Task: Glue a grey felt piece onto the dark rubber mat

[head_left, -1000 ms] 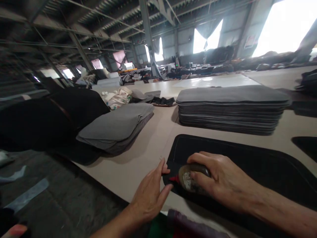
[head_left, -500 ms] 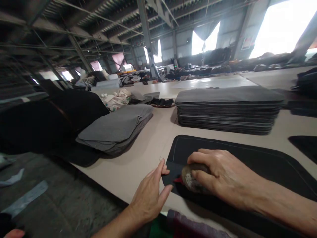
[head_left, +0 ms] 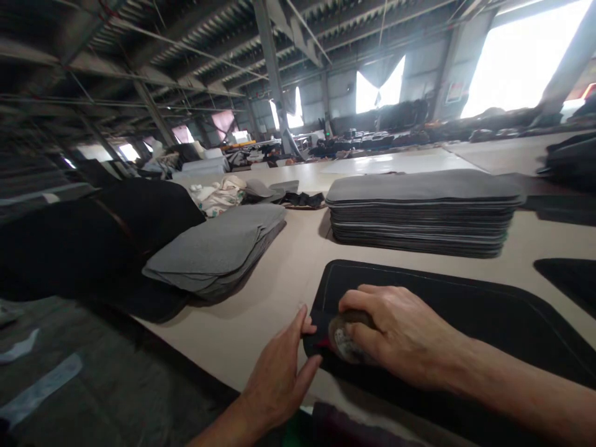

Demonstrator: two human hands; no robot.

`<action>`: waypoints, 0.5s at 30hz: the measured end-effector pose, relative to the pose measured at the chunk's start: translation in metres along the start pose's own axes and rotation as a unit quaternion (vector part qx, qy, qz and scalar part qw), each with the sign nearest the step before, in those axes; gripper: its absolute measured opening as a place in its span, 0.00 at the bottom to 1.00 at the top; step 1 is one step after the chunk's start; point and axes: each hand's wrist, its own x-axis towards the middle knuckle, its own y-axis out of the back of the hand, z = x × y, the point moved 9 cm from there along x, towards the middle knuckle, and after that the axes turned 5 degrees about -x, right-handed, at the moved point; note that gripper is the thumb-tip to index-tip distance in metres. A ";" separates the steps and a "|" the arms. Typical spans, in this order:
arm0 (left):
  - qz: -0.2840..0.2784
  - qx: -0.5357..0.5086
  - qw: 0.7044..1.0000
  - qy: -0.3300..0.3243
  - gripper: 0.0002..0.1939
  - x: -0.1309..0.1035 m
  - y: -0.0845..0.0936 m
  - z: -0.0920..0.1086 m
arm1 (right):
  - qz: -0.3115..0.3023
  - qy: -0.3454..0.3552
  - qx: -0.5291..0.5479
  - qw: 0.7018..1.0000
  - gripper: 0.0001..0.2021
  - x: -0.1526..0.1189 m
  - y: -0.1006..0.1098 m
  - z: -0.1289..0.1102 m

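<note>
Bottle [head_left: 350, 352] in R hand [head_left: 400, 329] moved twd L hand [head_left: 279, 366], markings [head_left: 342, 337] unreadable.

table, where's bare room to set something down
The table is bare between the low grey stack and tall grey stack; thinner strip between that and the black panel. Crowded at its left end: left hand, right hand, bottle.
</note>
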 end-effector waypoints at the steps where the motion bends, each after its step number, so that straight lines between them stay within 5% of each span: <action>1: 0.001 0.001 1.000 -0.001 0.41 0.000 0.000 0.000 | -0.002 0.002 -0.009 1.000 0.06 0.001 0.001 -0.001; 8: 0.004 0.003 1.000 -0.002 0.41 0.000 0.000 -0.005 | -0.031 -0.007 -0.054 0.998 0.06 -0.002 0.018 -0.003; 15: 0.006 0.006 1.000 -0.003 0.40 0.001 0.000 -0.006 | -0.055 -0.061 -0.042 0.996 0.06 -0.033 0.026 0.029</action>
